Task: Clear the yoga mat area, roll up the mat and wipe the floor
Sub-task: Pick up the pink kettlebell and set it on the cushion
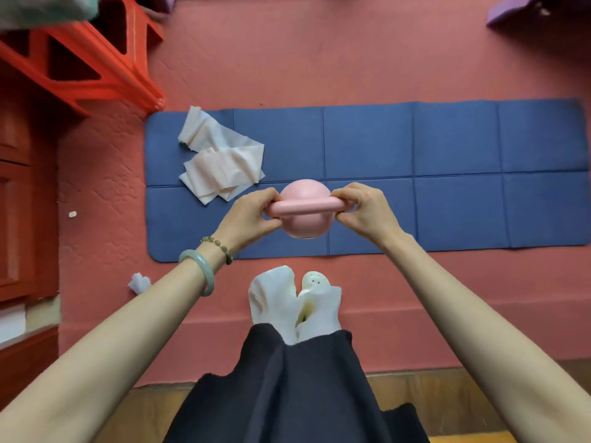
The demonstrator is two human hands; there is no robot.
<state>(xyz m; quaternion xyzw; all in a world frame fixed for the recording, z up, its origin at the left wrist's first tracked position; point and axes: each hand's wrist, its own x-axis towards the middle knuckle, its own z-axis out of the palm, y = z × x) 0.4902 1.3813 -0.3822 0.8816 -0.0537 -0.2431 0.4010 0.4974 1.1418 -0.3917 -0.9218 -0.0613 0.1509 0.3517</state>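
Observation:
A blue yoga mat (447,174) with fold creases lies flat on the red floor, stretching from centre left to the right edge. A pink kettlebell (305,191) hangs above the mat's near left part. My left hand (246,219) grips the left end of its handle and my right hand (367,211) grips the right end. A crumpled cream stretch band (220,158) lies on the mat's left end, just beyond the kettlebell.
A red plastic stool (96,59) stands at the upper left, close to the mat's corner. Red cabinets (19,203) line the left edge. A white crumpled scrap (139,282) and a small white bit (72,214) lie on the floor. My white-socked feet (294,302) stand before the mat.

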